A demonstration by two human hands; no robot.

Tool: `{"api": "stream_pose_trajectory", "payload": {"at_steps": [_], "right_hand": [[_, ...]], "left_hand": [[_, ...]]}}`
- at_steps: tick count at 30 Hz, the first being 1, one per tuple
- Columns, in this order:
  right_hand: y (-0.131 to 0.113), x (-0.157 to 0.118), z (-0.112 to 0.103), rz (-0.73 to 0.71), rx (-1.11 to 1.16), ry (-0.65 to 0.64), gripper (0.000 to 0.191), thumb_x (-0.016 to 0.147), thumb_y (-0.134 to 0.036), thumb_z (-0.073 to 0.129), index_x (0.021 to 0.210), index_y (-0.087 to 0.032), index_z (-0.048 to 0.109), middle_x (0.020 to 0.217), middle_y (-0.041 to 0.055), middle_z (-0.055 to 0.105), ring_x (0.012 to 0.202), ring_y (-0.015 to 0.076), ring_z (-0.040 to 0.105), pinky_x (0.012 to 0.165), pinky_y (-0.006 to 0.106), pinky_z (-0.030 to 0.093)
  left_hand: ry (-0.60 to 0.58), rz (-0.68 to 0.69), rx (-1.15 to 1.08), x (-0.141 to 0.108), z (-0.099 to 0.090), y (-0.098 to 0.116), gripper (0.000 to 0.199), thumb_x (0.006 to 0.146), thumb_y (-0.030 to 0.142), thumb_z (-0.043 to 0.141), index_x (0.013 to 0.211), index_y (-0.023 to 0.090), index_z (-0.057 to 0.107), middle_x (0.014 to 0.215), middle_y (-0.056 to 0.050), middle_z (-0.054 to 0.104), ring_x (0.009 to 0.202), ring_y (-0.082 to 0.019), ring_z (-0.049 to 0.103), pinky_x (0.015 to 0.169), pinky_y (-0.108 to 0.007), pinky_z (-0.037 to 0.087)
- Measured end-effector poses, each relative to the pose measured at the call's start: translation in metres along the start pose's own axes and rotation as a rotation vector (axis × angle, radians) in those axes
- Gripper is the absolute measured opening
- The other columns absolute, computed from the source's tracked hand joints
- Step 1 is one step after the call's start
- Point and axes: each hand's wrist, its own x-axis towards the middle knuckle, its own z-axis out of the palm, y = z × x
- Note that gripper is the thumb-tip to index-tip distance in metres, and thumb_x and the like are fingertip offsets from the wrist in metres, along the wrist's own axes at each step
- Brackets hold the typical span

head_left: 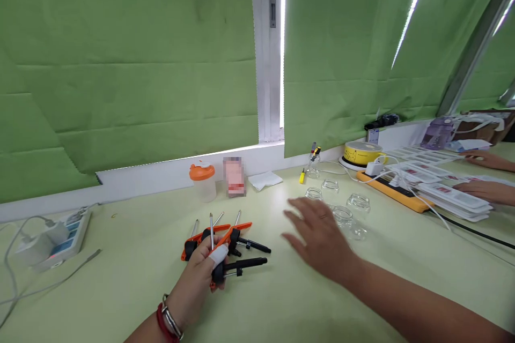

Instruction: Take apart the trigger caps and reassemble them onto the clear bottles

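Observation:
My left hand, with white tape round the thumb, is closed on an orange-and-black tool with a black tube and a thin metal rod. I cannot tell its exact kind. Several similar tools lie on the table just beyond these fingers, partly hidden by the hand. Over the tabletop to the right, my right hand has its fingers spread and nothing in it. Close behind it stand several small clear glass jars, some partly covered by the hand and wrist.
An orange-lidded cup and a folded white tissue are near the wall. Small screwdrivers stand in a jar. An orange power strip lies before stacked white cards; another person's hands are there. A white power strip sits left.

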Motion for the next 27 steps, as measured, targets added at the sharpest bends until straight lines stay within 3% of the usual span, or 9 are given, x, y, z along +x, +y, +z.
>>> {"api": "stream_pose_trajectory", "payload": {"at_steps": [3,5,9,11,14,18,21,24,27], "right_hand": [[0.046,-0.020,-0.007,0.244,-0.118,0.020,0.032,0.088,-0.032,0.053,0.115,-0.018,0.058,0.130,0.0154,0.052,0.124,0.0346,0.042,0.101,0.053,0.032],[0.066,-0.036,-0.009,0.389,-0.064,-0.030,0.037,0.085,-0.040,0.054,0.116,-0.019,0.055,0.130,0.0150,0.052,0.122,0.0353,0.045,0.099,0.053,0.036],[0.066,-0.058,-0.006,0.713,0.260,-0.189,0.052,0.083,-0.050,0.054,0.126,-0.024,0.043,0.128,0.0116,0.053,0.106,0.0283,0.059,0.076,0.038,0.053],[0.052,-0.064,-0.002,0.774,0.399,-0.216,0.070,0.079,-0.051,0.059,0.136,-0.025,0.029,0.130,0.0125,0.051,0.107,0.0274,0.059,0.082,0.040,0.052],[0.031,-0.071,0.007,0.747,0.557,-0.333,0.084,0.077,-0.047,0.062,0.143,-0.025,0.015,0.133,0.0136,0.050,0.121,0.0290,0.051,0.100,0.049,0.041],[0.013,-0.075,0.014,0.579,0.780,-0.565,0.084,0.071,-0.043,0.070,0.141,-0.024,0.028,0.137,0.0145,0.047,0.128,0.0329,0.042,0.107,0.052,0.033],[0.005,-0.068,0.012,0.516,0.860,-0.637,0.085,0.065,-0.036,0.075,0.138,-0.022,0.035,0.135,0.0146,0.048,0.125,0.0350,0.044,0.103,0.052,0.036],[-0.001,-0.048,0.010,0.449,0.926,-0.702,0.080,0.062,-0.027,0.074,0.134,-0.022,0.040,0.128,0.0115,0.053,0.119,0.0314,0.050,0.099,0.046,0.042],[0.001,-0.019,0.009,0.400,0.871,-0.674,0.073,0.063,-0.022,0.071,0.131,-0.025,0.045,0.125,0.0080,0.054,0.113,0.0270,0.053,0.097,0.042,0.043]], "left_hand": [[0.056,-0.008,-0.054,0.005,-0.005,-0.001,0.035,0.075,0.049,0.060,0.093,0.020,0.054,0.071,0.002,0.057,0.045,-0.010,0.049,0.040,-0.022,0.032],[0.062,0.006,-0.090,0.006,-0.006,0.000,0.031,0.075,0.050,0.060,0.083,0.020,0.055,0.070,0.001,0.058,0.045,-0.010,0.049,0.042,-0.024,0.033],[0.058,0.004,-0.131,0.004,-0.004,0.002,0.036,0.077,0.054,0.056,0.071,0.019,0.053,0.067,0.001,0.059,0.044,-0.010,0.048,0.044,-0.024,0.034],[0.065,-0.014,-0.139,0.003,-0.003,0.003,0.038,0.077,0.055,0.055,0.071,0.019,0.052,0.067,0.001,0.059,0.044,-0.009,0.048,0.043,-0.023,0.032],[0.070,-0.019,-0.144,0.002,-0.002,0.004,0.038,0.078,0.056,0.055,0.073,0.019,0.050,0.069,0.002,0.058,0.043,-0.008,0.047,0.043,-0.022,0.030],[0.073,-0.021,-0.177,0.003,-0.004,0.002,0.037,0.078,0.055,0.056,0.079,0.019,0.050,0.068,0.003,0.057,0.042,-0.008,0.047,0.043,-0.022,0.030],[0.062,-0.020,-0.204,0.004,-0.005,0.000,0.036,0.079,0.054,0.056,0.082,0.019,0.051,0.069,0.003,0.057,0.042,-0.008,0.047,0.043,-0.022,0.029],[0.062,-0.007,-0.232,0.004,-0.007,-0.002,0.035,0.078,0.053,0.056,0.082,0.019,0.052,0.071,0.002,0.059,0.044,-0.008,0.048,0.042,-0.022,0.028],[0.058,0.006,-0.236,0.004,-0.009,-0.001,0.035,0.079,0.053,0.055,0.080,0.019,0.053,0.072,0.001,0.059,0.044,-0.008,0.047,0.042,-0.022,0.029]]}}
